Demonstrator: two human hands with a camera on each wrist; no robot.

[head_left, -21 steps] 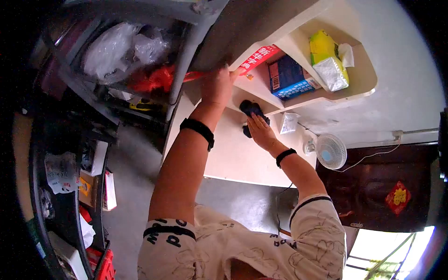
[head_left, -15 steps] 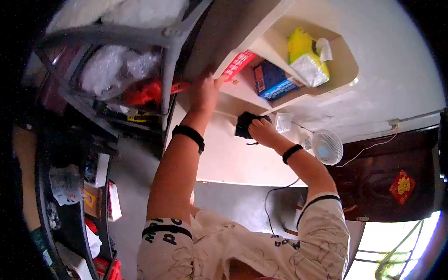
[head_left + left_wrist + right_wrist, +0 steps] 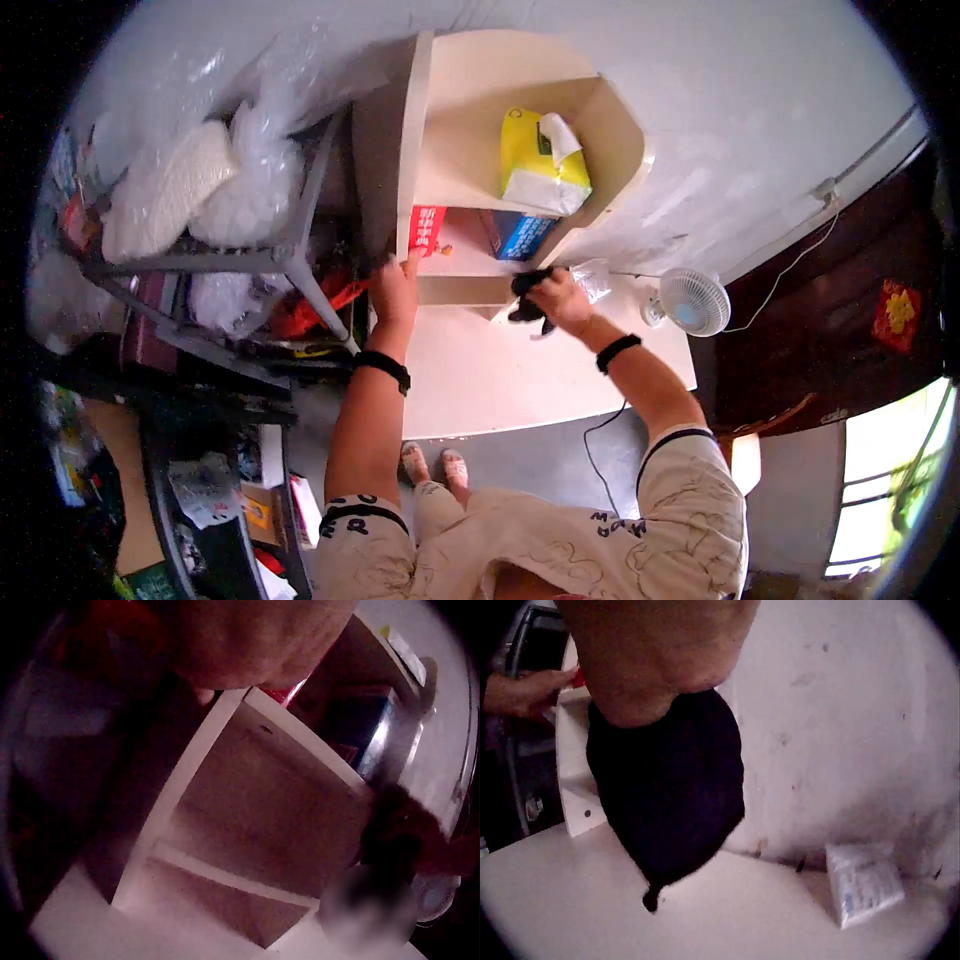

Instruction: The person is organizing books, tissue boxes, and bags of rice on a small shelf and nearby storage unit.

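My right hand [image 3: 562,302] grips a bunched black cloth [image 3: 525,297] just in front of the shelf unit. In the right wrist view the black cloth [image 3: 671,780] hangs down from the hand, with a small knob-like end at the bottom. My left hand [image 3: 395,290] holds the front edge of the shelf unit's left side panel [image 3: 412,160], thumb on the inner side. Beside that thumb stands a red dictionary [image 3: 426,228]. A blue box [image 3: 522,236] shares its compartment. In the left wrist view, the left hand [image 3: 262,645] covers the panel's upper part.
A yellow tissue pack [image 3: 540,165] sits on the upper shelf. On the white desktop [image 3: 500,375] are a small fan [image 3: 692,302] and a clear packet [image 3: 866,885]. A metal rack [image 3: 200,262] with plastic bags stands at left, and a dark door [image 3: 830,300] at right.
The right hand went from lying flat on the black cloth to gripping it, lifting it slightly. The left hand stays at the panel edge. The head view has swung upward and left.
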